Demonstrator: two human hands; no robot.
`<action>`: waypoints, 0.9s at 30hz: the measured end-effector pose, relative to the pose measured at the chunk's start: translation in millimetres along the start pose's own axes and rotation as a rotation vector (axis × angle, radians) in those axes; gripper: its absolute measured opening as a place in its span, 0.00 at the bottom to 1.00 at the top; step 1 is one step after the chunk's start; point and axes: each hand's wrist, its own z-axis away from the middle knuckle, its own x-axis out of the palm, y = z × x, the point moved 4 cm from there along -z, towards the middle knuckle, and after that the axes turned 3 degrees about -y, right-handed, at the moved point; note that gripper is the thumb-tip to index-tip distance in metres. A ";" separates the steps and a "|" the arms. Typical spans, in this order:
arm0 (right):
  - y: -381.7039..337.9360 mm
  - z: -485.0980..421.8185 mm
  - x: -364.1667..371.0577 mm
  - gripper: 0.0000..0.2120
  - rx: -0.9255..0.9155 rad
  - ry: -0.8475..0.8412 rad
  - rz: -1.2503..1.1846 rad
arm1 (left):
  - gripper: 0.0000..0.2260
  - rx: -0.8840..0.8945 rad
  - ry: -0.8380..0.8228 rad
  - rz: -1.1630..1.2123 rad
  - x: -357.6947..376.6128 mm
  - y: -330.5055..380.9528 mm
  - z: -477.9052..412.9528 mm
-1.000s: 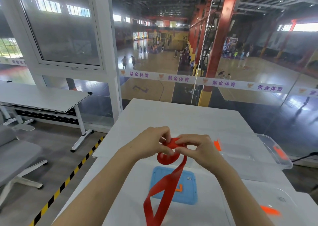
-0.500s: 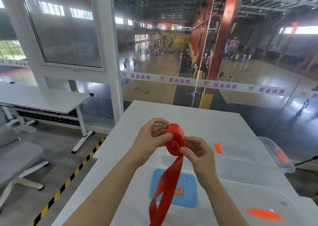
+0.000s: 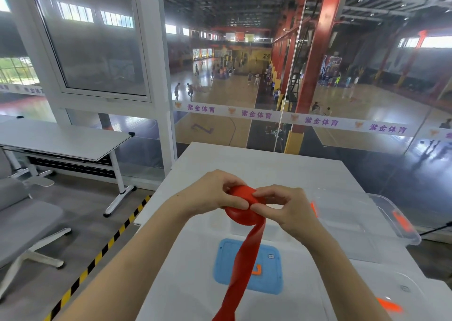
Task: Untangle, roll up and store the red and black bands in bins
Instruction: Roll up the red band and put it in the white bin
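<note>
A red band point(image 3: 242, 218) is partly wound into a thick roll held above the white table point(image 3: 256, 166). My left hand point(image 3: 215, 193) grips the roll from the left with thumb and fingers. My right hand point(image 3: 283, 206) pinches the roll's right side. The loose tail of the band hangs down from the roll toward the bottom of the view, crossing a blue lid. A clear plastic bin point(image 3: 381, 213) with orange latches stands to the right of my hands. No black band is in view.
A blue bin lid point(image 3: 274, 274) lies flat on the table below my hands. A second clear bin point(image 3: 401, 296) sits at the lower right. A glass wall rises beyond the table's far edge. A grey chair point(image 3: 24, 218) and another white table point(image 3: 61, 140) stand at left.
The roll has turned from standing edge-on to lying wider between my hands. Both hands have closed in over its top and the roll looks thicker.
</note>
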 end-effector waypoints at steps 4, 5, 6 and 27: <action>8.3 7.9 3.1 0.17 0.085 0.072 -0.237 | 0.17 0.014 0.068 0.104 3.6 -2.6 3.0; 12.9 10.9 5.2 0.20 0.116 0.083 -0.263 | 0.16 0.019 0.092 0.132 5.3 -3.6 3.8; 17.6 14.5 7.5 0.23 0.147 0.083 -0.277 | 0.15 0.026 0.120 0.160 7.0 -4.1 4.6; -4.3 7.0 -16.6 0.12 0.245 0.181 -0.213 | 0.20 0.141 0.345 0.596 4.1 5.2 12.0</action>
